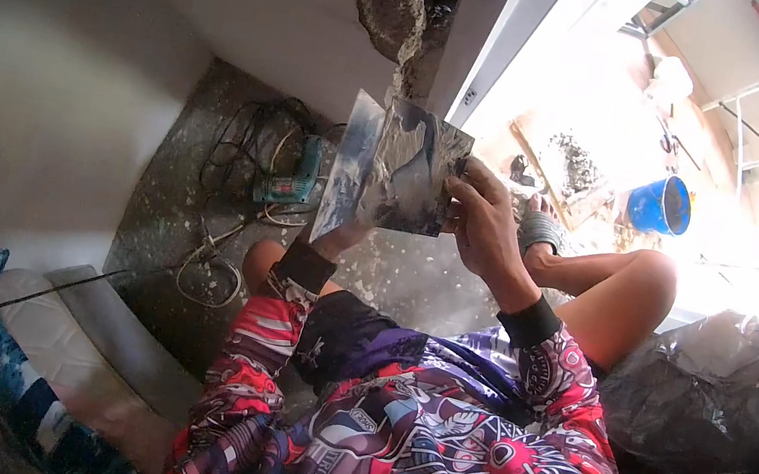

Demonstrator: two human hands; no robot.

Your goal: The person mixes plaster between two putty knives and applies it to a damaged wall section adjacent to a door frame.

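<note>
My right hand (489, 221) is closed on the right edge of a wide putty knife (417, 168), its blade smeared with wet grey plaster. Against that blade's left side stands a second, brighter filling knife (348, 171), seen at a slant. My left hand (342, 239) is behind and below this second blade; its fingers are mostly hidden, but it appears to hold the knife up. Just above the two blades runs the broken, rough edge of the wall (394, 11), beside a door frame (500, 45).
A green power drill (294, 176) with tangled cables (214, 254) lies on the speckled floor to the left. Padded cushions (38, 329) lean at lower left. A blue bucket (660, 203) is beyond the doorway, and a clear plastic bag (707, 396) sits at right.
</note>
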